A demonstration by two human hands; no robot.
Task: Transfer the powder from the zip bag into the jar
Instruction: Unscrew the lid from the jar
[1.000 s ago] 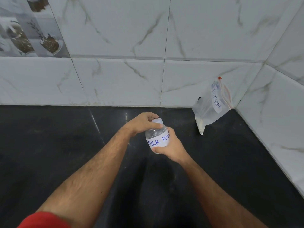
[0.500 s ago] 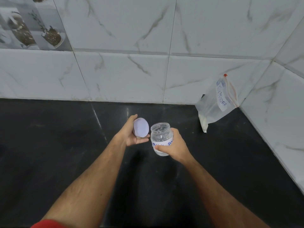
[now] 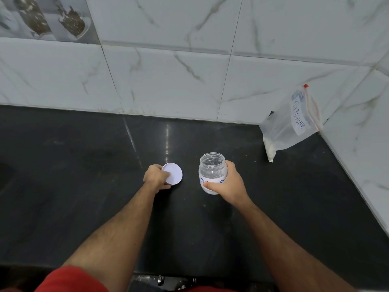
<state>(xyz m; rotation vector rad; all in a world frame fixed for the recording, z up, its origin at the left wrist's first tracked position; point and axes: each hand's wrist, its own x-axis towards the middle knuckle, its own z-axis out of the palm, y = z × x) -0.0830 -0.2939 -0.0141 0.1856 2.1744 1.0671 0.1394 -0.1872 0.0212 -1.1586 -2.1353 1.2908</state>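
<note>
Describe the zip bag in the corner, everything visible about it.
The zip bag is clear, thin plastic with a red zip strip and red slider at its top edge. A white label carries blue handwriting ending in "POWDER". It leans tilted in the corner where the tiled walls meet, standing on the black counter. A little whitish powder sits in its lowest corner. Neither hand touches it.

An open, clear jar (image 3: pixel 213 172) is gripped upright by the right hand (image 3: pixel 227 183) on the black counter (image 3: pixel 84 186). A white lid (image 3: pixel 173 173) is held by the left hand (image 3: pixel 155 177) just left of it. A zip bag (image 3: pixel 291 121) with powder is propped in the far right corner.
</note>
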